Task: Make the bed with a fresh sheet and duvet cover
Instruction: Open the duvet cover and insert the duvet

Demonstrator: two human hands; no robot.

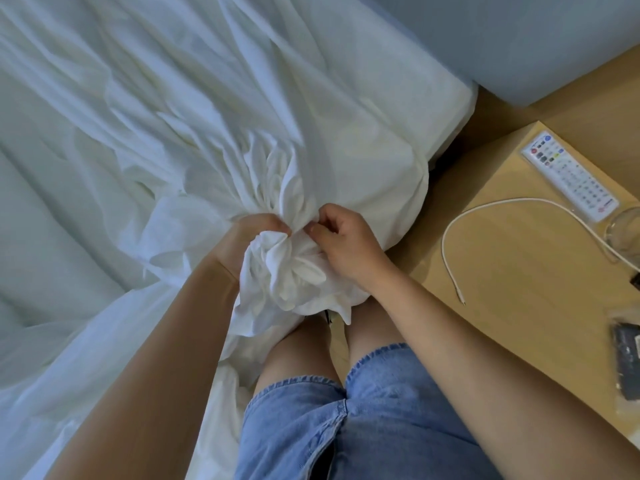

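Observation:
A white sheet (156, 116) lies rumpled across the bed, its folds running toward the near corner of the mattress (446, 109). There the cloth is gathered into a thick bunch (287, 271). My left hand (249, 244) grips this bunch from the left, fingers curled into the cloth. My right hand (346, 240) pinches the gathered cloth from the right, thumb and fingertips meeting close to the left hand's. The bunch hangs over the mattress corner just above my knees.
A wooden bedside table (519, 258) stands to the right, bearing a white remote (571, 174), a white cable (485, 216), a glass (623, 233) and a dark packet (627, 365). A pale padded headboard (519, 39) rises at the top right. My legs in denim shorts (363, 410) are between bed and table.

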